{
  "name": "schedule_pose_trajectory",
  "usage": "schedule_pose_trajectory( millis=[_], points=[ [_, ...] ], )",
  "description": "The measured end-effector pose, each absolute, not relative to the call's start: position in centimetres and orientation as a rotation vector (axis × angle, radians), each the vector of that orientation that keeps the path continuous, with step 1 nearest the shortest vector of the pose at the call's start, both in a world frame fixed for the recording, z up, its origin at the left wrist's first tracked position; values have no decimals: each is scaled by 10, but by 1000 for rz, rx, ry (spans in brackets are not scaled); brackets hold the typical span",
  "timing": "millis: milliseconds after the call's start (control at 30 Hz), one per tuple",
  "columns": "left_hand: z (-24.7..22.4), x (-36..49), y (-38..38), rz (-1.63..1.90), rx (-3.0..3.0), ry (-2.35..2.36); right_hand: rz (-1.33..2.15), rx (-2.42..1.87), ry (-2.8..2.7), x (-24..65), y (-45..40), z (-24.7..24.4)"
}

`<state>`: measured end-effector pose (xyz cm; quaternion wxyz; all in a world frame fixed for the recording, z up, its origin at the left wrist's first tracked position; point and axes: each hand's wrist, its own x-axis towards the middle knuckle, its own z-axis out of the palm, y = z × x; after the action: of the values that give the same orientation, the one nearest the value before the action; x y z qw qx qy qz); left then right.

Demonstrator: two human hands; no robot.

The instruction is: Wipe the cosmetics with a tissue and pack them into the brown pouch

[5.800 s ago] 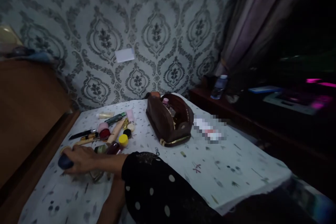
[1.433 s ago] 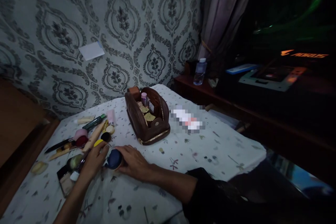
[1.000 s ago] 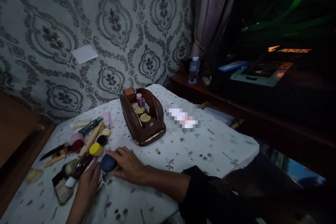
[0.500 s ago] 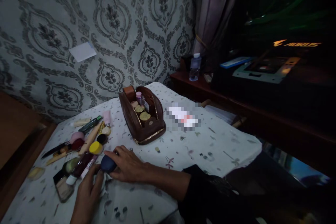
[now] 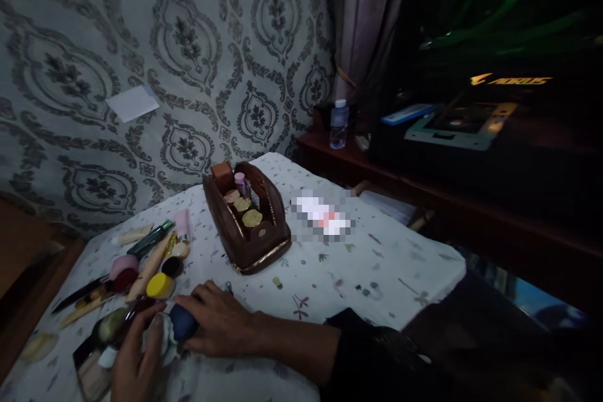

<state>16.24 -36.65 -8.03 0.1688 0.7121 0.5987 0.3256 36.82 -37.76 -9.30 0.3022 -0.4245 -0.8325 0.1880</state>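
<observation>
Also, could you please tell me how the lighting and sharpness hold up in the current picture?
Head view: dim overall, the right side sinking almost to black around the glowing orange lettering; the left hand and right hand look soft and underlit; a patch beside the brown bag is pixelated, so unreadable; the bottle is fairly clear.

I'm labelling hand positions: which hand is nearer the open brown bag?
The right. The right hand is just on the near side of the brown bag; the left hand is farther from it, lower and further left in the picture.
</observation>
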Motion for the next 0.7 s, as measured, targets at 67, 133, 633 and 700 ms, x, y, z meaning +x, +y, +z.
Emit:
schedule_pose_trajectory(
  millis=[67,133,633,700],
  points=[
    [-81,164,-364,942,1966,1678,553,-1107,-2164,367,-377,-95],
    [-79,167,-363,963,1879,1669,645,-1054,-2098,366,-376,-97],
    [-60,200,-370,1131,1901,1525,1362,-557,-1479,363,-359,-111],
    [-62,195,-369,1121,2035,1474,1363,-584,-1505,362,-358,-112]
  ],
)
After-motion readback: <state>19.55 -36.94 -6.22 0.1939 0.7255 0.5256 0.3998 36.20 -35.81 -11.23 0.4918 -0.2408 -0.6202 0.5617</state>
